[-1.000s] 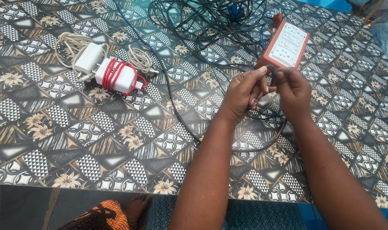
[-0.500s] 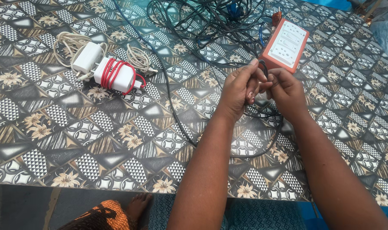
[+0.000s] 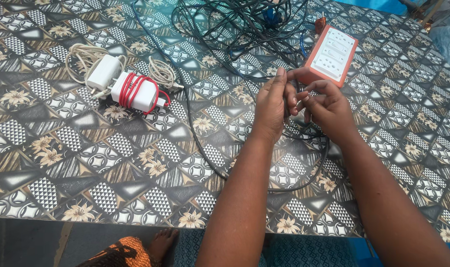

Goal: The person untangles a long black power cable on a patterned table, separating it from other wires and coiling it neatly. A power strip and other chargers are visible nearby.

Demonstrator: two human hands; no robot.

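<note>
My left hand [image 3: 272, 106] and my right hand [image 3: 326, 106] meet over the patterned table [image 3: 86, 163], both gripping a thin black cable [image 3: 311, 180]. The cable loops down toward the table's near edge and back up between my fingers. My left fingers are closed around the bundled part, and my right fingers pinch the strand beside them. An orange and white socket board [image 3: 331, 54] lies just beyond my hands. A tangle of black cables [image 3: 235, 22] spreads across the far middle of the table.
At the left lie a white charger wrapped in red cable [image 3: 136, 91], a second white charger [image 3: 104, 71] and coiled white cords [image 3: 160, 69]. The table's near edge runs along the bottom, with a foot and orange cloth [image 3: 128, 249] below.
My hands have shifted slightly left and toward the far side. The left fingers have straightened upward along the cable, and the right fingers have loosened and spread a little.
</note>
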